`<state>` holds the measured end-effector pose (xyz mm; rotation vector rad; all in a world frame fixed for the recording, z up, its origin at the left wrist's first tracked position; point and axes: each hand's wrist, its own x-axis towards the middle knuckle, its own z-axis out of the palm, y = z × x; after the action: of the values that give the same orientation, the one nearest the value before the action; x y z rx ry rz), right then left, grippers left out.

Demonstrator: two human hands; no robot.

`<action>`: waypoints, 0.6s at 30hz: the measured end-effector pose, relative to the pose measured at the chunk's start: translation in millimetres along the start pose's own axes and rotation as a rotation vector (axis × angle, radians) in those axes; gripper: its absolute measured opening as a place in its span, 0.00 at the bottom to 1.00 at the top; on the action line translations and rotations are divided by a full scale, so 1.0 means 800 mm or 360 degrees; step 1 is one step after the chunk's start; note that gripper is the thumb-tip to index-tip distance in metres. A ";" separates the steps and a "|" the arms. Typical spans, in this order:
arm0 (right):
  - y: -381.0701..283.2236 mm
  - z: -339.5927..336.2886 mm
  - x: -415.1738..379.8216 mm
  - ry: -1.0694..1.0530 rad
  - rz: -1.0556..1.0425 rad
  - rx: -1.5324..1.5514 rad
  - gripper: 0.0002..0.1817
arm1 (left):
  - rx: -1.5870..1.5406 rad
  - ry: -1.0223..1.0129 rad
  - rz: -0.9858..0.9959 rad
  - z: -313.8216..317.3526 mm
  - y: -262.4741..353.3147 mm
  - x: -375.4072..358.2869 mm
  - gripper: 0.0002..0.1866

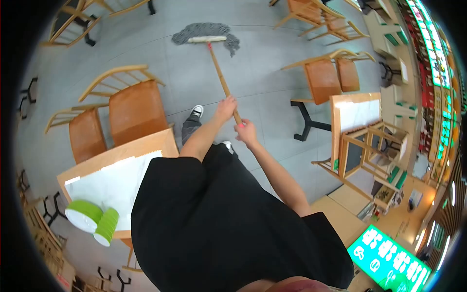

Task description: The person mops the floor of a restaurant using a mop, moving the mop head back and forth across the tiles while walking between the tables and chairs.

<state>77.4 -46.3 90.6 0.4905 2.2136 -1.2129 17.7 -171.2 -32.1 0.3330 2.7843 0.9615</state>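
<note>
A mop (221, 78) with a wooden handle stretches away from me, its grey string head (204, 30) lying on the floor ahead under a pale crossbar. My left hand (226, 108) is wrapped round the middle of the handle. Nearer to my body, my right hand (246, 132) grips the handle close to its end. Both arms reach forward from my black sleeves. One of my shoes (197, 111) shows left of the handle, and the other is partly hidden below my shirt.
Wooden chairs with brown seats (137, 112) stand at a table (116, 182) on my left, which bears green cups or bowls (106, 226). More chairs (322, 80) and a table (359, 114) with an upturned chair stand right. Grey floor (262, 68) runs between them.
</note>
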 end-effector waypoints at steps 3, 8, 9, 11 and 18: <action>-0.067 0.053 0.024 -0.0570 0.0381 0.0393 0.14 | 0.0095 0.0005 -0.0037 -0.057 -0.064 -0.010 0.04; -0.071 0.089 -0.021 -0.0666 0.0369 0.0832 0.09 | 0.0325 -0.0329 -0.0101 -0.094 -0.072 -0.026 0.07; -0.064 0.070 -0.033 -0.0707 0.0414 0.0936 0.09 | 0.0407 -0.0343 -0.0083 -0.085 -0.058 -0.027 0.08; -0.025 0.008 -0.055 -0.0755 0.0472 0.1035 0.09 | 0.0611 -0.0400 -0.0020 -0.060 0.006 -0.032 0.09; 0.128 -0.211 -0.242 -0.0346 0.0380 0.0427 0.12 | 0.0374 -0.1157 0.0827 0.036 0.256 -0.083 0.10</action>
<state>233.7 141.5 219.7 0.6739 1.7654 -1.3681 119.3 -15.4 79.4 1.2075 2.1489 0.4374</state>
